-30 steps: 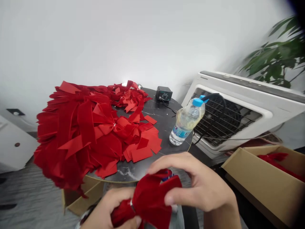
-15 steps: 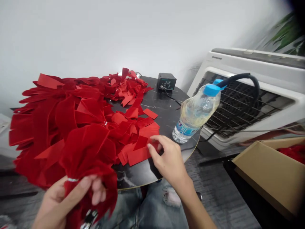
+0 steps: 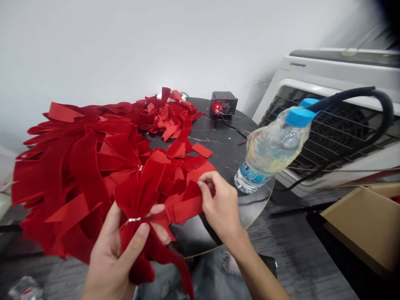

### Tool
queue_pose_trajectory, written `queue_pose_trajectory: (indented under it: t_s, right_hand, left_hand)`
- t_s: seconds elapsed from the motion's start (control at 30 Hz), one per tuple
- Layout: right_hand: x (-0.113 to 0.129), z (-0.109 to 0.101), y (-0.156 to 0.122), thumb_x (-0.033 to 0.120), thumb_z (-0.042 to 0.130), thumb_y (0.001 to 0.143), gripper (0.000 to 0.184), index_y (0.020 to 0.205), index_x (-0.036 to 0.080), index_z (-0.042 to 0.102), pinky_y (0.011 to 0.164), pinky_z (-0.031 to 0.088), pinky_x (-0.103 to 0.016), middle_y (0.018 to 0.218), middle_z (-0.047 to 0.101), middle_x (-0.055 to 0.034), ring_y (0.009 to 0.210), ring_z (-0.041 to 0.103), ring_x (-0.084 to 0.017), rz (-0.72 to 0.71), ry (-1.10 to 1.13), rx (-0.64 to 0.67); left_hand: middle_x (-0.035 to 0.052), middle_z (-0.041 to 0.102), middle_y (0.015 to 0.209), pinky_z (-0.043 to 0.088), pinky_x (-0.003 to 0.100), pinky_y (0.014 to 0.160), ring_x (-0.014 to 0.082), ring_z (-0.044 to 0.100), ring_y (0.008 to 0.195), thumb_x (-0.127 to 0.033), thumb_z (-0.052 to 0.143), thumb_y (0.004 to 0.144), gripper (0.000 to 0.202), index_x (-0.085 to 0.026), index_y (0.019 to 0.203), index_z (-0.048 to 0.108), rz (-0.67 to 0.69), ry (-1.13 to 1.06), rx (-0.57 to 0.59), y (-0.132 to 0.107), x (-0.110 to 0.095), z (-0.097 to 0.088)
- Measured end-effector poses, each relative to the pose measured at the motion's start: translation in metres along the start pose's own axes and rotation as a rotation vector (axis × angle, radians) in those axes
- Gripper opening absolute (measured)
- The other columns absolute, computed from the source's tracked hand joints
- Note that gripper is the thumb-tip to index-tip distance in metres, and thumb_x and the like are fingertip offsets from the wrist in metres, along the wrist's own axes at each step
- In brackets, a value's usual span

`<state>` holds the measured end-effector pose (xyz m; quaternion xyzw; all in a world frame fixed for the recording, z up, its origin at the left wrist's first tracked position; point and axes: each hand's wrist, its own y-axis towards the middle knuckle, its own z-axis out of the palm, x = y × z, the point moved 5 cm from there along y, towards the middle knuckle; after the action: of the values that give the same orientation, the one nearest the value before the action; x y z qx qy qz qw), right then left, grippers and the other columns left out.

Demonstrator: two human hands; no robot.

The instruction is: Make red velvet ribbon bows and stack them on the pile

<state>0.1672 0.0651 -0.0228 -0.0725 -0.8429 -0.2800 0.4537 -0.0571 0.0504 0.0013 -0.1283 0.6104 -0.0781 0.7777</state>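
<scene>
Grey floor lies below — pale wall behind.

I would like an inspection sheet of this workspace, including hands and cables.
Surface: dark table, marbled, partly covered.
Job's things: red bow with silvery tie; loose red pieces; red pile.
Clutter: bottle near the table edge.
Hands: left hand holds the bow; right hand at the pieces, grip unclear.
Cables: thin black cord at the black box, red light lit; thick black cable beside the bottle.
Surroundings: grilled white unit, cardboard box.

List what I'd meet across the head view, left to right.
Clear plastic item at bottom left, left hand holding a red bow, right hand at the red pieces, blue-capped bottle, cardboard box.
</scene>
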Motion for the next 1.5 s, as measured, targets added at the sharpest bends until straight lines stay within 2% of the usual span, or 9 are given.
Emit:
queue_pose_trajectory:
  t_s: [0.23, 0.37, 0.5, 0.83, 0.97, 1.07, 1.2, 1.37, 1.5]
  right_hand:
    - [0.005, -0.013, -0.005, 0.021, 0.059, 0.11, 0.029, 0.135, 0.027, 0.07, 0.086, 0.064, -0.036, 0.109, 0.079, -0.0031, 0.093, 0.078, -0.019, -0.029, 0.175, -0.232]
    - [0.02, -0.024, -0.01, 0.015, 0.065, 0.107, 0.032, 0.134, 0.03, 0.072, 0.082, 0.067, -0.033, 0.111, 0.08, -0.0018, 0.088, 0.08, -0.017, -0.134, 0.189, -0.384]
    - [0.022, -0.023, -0.005, 0.016, 0.061, 0.108, 0.024, 0.125, 0.025, 0.076, 0.094, 0.067, -0.037, 0.114, 0.08, -0.0061, 0.102, 0.08, -0.021, -0.089, 0.175, -0.277]
    - [0.009, -0.015, -0.02, 0.011, 0.088, 0.088, 0.037, 0.117, 0.032, 0.085, 0.088, 0.068, -0.022, 0.113, 0.081, -0.0013, 0.098, 0.083, -0.016, 0.254, 1.077, 0.029]
    - [0.015, -0.013, -0.037, 0.014, 0.088, 0.09, 0.021, 0.103, 0.03, 0.089, 0.085, 0.067, -0.021, 0.107, 0.077, -0.0014, 0.093, 0.08, -0.013, 0.221, 1.156, 0.151]
    - [0.016, -0.024, -0.048, 0.013, 0.087, 0.091, 0.019, 0.102, 0.029, 0.09, 0.082, 0.066, -0.02, 0.107, 0.073, -0.0028, 0.091, 0.078, -0.012, 0.167, 1.113, 0.183]
    - [0.01, -0.048, -0.056, 0.011, 0.084, 0.094, 0.024, 0.103, 0.032, 0.09, 0.08, 0.068, -0.025, 0.12, 0.074, -0.0067, 0.091, 0.081, -0.016, 0.14, 0.912, 0.204]
    - [0.004, -0.064, -0.065, 0.005, 0.082, 0.093, 0.036, 0.113, 0.034, 0.089, 0.09, 0.071, -0.035, 0.113, 0.086, -0.01, 0.124, 0.076, -0.027, 0.055, 0.796, 0.19]
    - [-0.006, -0.055, -0.084, 0.004, 0.08, 0.094, 0.048, 0.129, 0.035, 0.083, 0.098, 0.071, -0.042, 0.144, 0.076, -0.011, 0.12, 0.081, -0.029, 0.15, 0.907, 0.161]
  left_hand:
    - [0.0074, 0.084, 0.085, 0.07, 0.031, 0.068, 0.0246, 0.08, 0.069, -0.031, 0.099, 0.075, 0.074, -0.019, 0.14, 0.067, 0.018, 0.035, 0.061, 0.005, 0.004, 0.008]
    - [0.0158, 0.087, 0.114, 0.07, 0.029, 0.066, 0.0234, 0.082, 0.073, -0.029, 0.1, 0.074, 0.073, -0.018, 0.139, 0.068, -0.054, -0.031, 0.033, -0.005, 0.007, 0.021]
    - [0.0168, 0.083, 0.13, 0.072, 0.029, 0.075, 0.0246, 0.085, 0.083, -0.027, 0.102, 0.072, 0.079, -0.02, 0.142, 0.066, -0.072, -0.081, 0.017, -0.009, 0.007, 0.032]
    - [0.0184, 0.076, 0.146, 0.072, 0.035, 0.082, 0.0338, 0.084, 0.107, -0.031, 0.098, 0.079, 0.097, -0.027, 0.164, 0.051, -0.092, -0.071, 0.059, -0.008, 0.01, 0.036]
    - [0.014, 0.081, 0.134, 0.068, 0.029, 0.075, 0.0295, 0.084, 0.096, -0.038, 0.097, 0.08, 0.1, -0.031, 0.166, 0.048, -0.135, -0.097, 0.082, -0.008, 0.018, 0.034]
    - [0.0085, 0.086, 0.097, 0.063, 0.026, 0.07, 0.0219, 0.079, 0.075, -0.039, 0.096, 0.082, 0.099, -0.026, 0.166, 0.046, -0.152, -0.058, 0.149, -0.008, 0.021, 0.033]
    - [-0.0017, 0.072, 0.059, 0.057, 0.023, 0.058, 0.0173, 0.067, 0.054, -0.03, 0.099, 0.076, 0.113, -0.02, 0.168, 0.035, -0.148, 0.044, 0.159, -0.012, 0.024, 0.036]
    - [-0.0018, 0.072, 0.058, 0.057, 0.02, 0.055, 0.0148, 0.065, 0.052, -0.029, 0.098, 0.074, 0.087, -0.017, 0.149, 0.055, -0.088, 0.034, 0.066, -0.021, 0.019, 0.05]
    - [0.0, 0.078, 0.065, 0.062, 0.023, 0.055, 0.0176, 0.071, 0.052, -0.027, 0.102, 0.065, 0.083, -0.019, 0.138, 0.064, -0.101, 0.011, 0.03, -0.021, 0.02, 0.055]
